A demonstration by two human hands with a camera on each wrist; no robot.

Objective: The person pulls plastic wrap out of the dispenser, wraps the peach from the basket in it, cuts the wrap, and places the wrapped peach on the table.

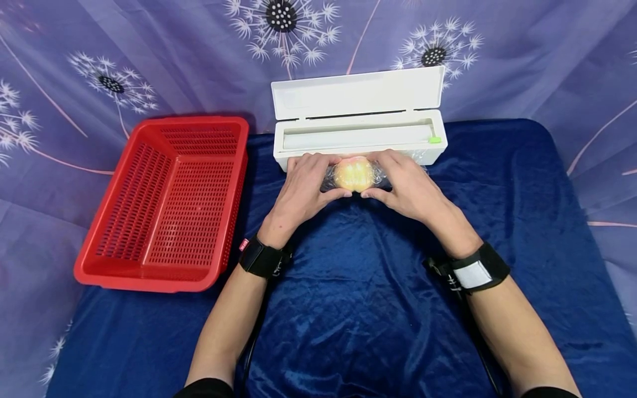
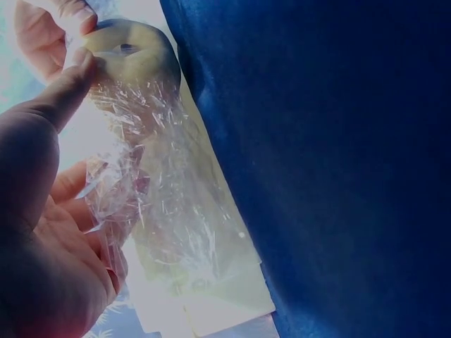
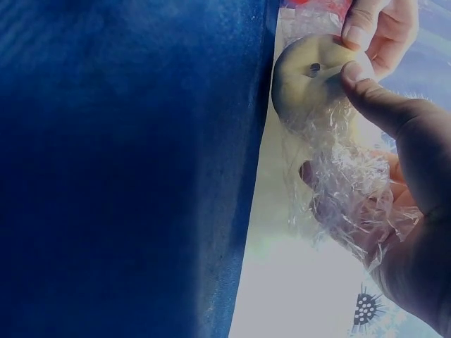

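A yellow and pink apple (image 1: 354, 174) is held up just in front of the white cling film dispenser (image 1: 359, 142). My left hand (image 1: 304, 187) grips it from the left and my right hand (image 1: 411, 185) from the right, with both thumbs at its near side. Clear cling film (image 2: 151, 176) covers the apple and bunches out to each side. In the right wrist view, crumpled film (image 3: 349, 183) hangs along the right palm and fingers. The apple's dimpled end (image 3: 315, 69) faces both wrist cameras.
The dispenser's lid (image 1: 358, 93) stands raised, showing a white roll (image 1: 358, 137) and a green slider (image 1: 435, 140) inside. To the left sits a red plastic basket (image 1: 186, 204). Blue cloth (image 1: 358, 309) covers the table, and a purple dandelion-print curtain (image 1: 179, 50) hangs behind.
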